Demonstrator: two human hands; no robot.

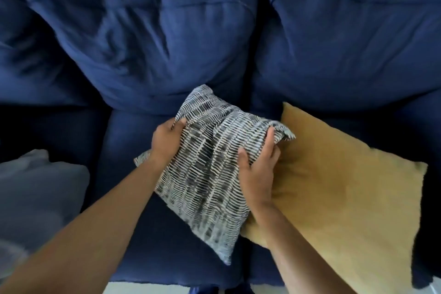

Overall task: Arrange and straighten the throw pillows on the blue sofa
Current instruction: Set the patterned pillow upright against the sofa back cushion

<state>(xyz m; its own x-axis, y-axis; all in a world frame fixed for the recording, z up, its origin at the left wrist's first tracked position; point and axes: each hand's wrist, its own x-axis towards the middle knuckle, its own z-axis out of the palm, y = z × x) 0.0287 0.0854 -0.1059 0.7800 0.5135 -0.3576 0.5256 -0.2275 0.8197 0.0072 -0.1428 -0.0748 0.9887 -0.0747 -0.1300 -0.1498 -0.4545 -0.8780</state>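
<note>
Presently, both hands grip one patterned pillow [210,164], black-and-white striped, held tilted over the seat of the blue sofa [143,43]. Left hand [165,139] is closed on the pillow's upper left edge, fingers curled into the fabric. Right hand [259,169] is clamped on the pillow's right edge, thumb on top, fingers wrapped behind. Just beyond the right hand lies a mustard pillow [346,188], flat on the seat, touching the patterned pillow's right side. Well to the left of the left hand sits a grey pillow [40,188]. Back cushions stand beyond both hands.
</note>
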